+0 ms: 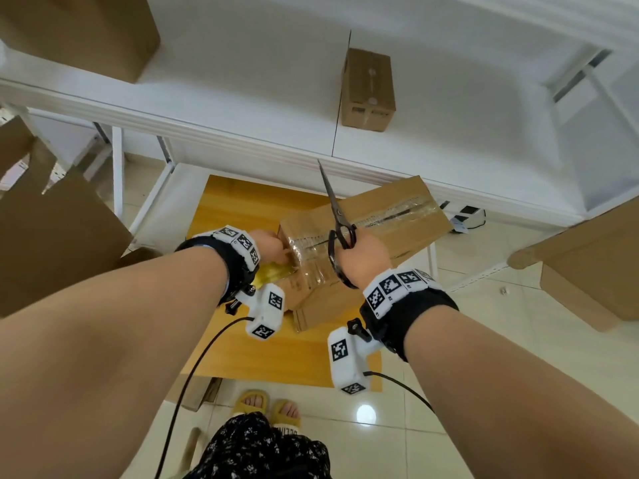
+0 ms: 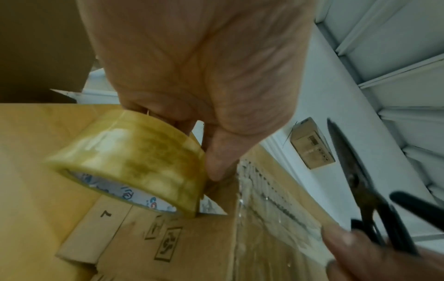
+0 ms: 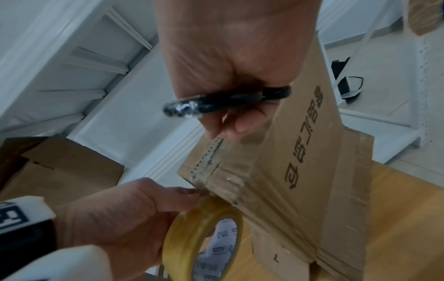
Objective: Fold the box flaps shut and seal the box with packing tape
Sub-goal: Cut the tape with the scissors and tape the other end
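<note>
Taped box [image 1: 387, 216] (flaps shut); left hand [image 1: 268, 245] grips tape roll [image 2: 134, 161], right hand [image 1: 363, 257] grips scissors [image 1: 337, 216].

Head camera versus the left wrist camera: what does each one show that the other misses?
Only the head view shows both forearms with their tagged wristbands, the yellow slippers, the tiled floor and the whole wooden table under the box.

Only the left wrist view shows the printed core of the packing tape roll, the left hand's thumb against the roll at the box corner, and the symbols printed on the box's end.

Both show the taped cardboard box, the scissors in the right hand, and a small box on the white shelf.
</note>
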A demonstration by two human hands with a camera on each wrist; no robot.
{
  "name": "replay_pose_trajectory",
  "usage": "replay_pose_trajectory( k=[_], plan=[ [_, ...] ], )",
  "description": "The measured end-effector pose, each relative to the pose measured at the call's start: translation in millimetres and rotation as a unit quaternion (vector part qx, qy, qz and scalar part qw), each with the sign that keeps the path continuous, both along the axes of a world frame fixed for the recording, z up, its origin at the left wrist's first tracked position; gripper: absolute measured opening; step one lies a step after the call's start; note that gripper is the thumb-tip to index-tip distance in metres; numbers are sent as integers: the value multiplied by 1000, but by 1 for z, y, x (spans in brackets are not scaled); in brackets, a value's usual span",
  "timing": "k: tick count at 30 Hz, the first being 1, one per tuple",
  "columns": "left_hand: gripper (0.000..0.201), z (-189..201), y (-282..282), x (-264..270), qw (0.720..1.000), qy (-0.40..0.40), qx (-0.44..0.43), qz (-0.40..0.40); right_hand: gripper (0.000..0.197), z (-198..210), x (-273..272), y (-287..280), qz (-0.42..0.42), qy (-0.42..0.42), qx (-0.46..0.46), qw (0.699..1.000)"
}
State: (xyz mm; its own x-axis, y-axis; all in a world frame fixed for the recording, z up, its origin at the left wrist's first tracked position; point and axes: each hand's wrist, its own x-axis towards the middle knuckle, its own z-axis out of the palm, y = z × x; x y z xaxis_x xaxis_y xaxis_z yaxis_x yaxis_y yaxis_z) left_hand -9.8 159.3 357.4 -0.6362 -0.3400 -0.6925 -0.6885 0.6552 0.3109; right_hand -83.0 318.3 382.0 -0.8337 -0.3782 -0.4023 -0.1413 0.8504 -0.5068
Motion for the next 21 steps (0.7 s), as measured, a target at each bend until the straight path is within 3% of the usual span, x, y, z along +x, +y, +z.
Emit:
replay_pose_trajectory(
  k=[5, 10, 15, 21],
  plan=[
    [51, -8, -2, 8, 996, 26, 57, 61, 19, -12, 7, -18, 67, 12, 3, 998],
    [52, -12, -8, 12, 991, 66, 81, 82, 60, -36, 15, -30, 88, 40, 45, 994],
    [47, -11, -12, 11, 993, 67, 87, 45, 58, -45, 14, -31, 103, 80, 77, 988],
    [33, -11, -12, 2, 998, 47, 26, -18, 58, -49, 16, -42, 88, 78, 70, 991]
  ],
)
